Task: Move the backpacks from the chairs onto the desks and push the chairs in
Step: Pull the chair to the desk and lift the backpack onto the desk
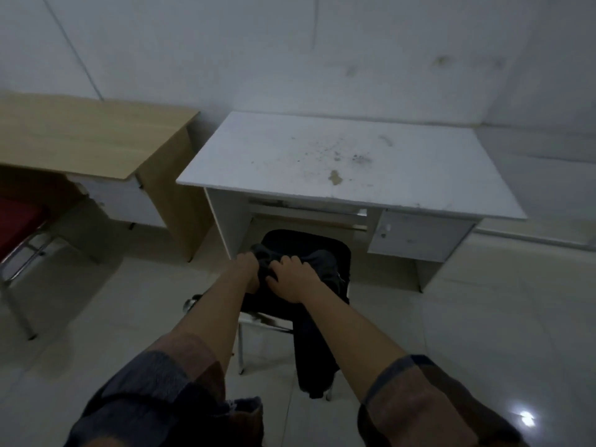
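Observation:
A dark backpack lies on the black seat of a metal-framed chair standing just in front of the white desk. Part of the bag hangs down over the chair's near edge. My left hand grips the bag's upper left part, fingers curled into the fabric. My right hand is closed on the fabric beside it. The white desk's top is bare apart from stains.
A wooden desk stands to the left against the wall, with a red-seated chair in front of it at the left edge. The white desk has a drawer unit on its right side. Pale tiled floor surrounds the chair.

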